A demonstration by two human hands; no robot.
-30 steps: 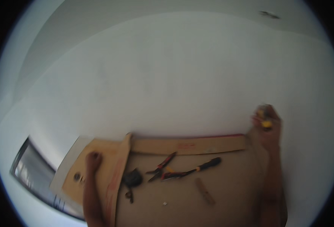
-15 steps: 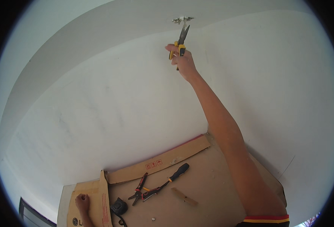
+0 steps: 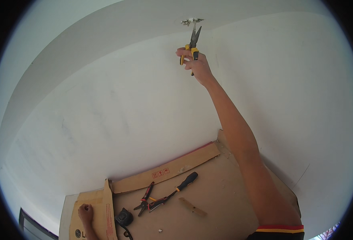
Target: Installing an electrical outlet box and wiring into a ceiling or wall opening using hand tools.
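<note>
1. So, biggest first: white wall [image 3: 152, 104] fills most of the view, meeting the ceiling [image 3: 104, 24] up top. A ragged hole [image 3: 191, 21] sits right at that joint.
2. Cardboard [image 3: 208, 200] covers the platform below, w/ a folded flap [image 3: 168, 172] standing against the wall base.
3. Change: 1 s ago the right hand was low, at the flap's far end, w/ the view aimed down. Half a sec ago the arm was already stretched up. Now the view is tilted up w/ it and the right hand [image 3: 196, 64] is overhead, fingers clamped round the yellow handles of the pliers [image 3: 192, 42]. Their dark nose points up, tip just under the hole; can't tell if it's touching.
4. My read: the reach is done & work at the hole is about to start or just starting.
5. Left hand [image 3: 85, 213] is much as before: down low, pressed on the cardboard edge, fingers curled together, holding nothing I can see. Looks like bracing.
6. Loose tools on the cardboard, unmoved: screwdriver [image 3: 187, 182] w/ black-orange handle, red-handled cutters [image 3: 144, 197] just beside it, small wood strip [image 3: 192, 207] near, black tape measure [image 3: 123, 218] closest to the left hand.
</note>
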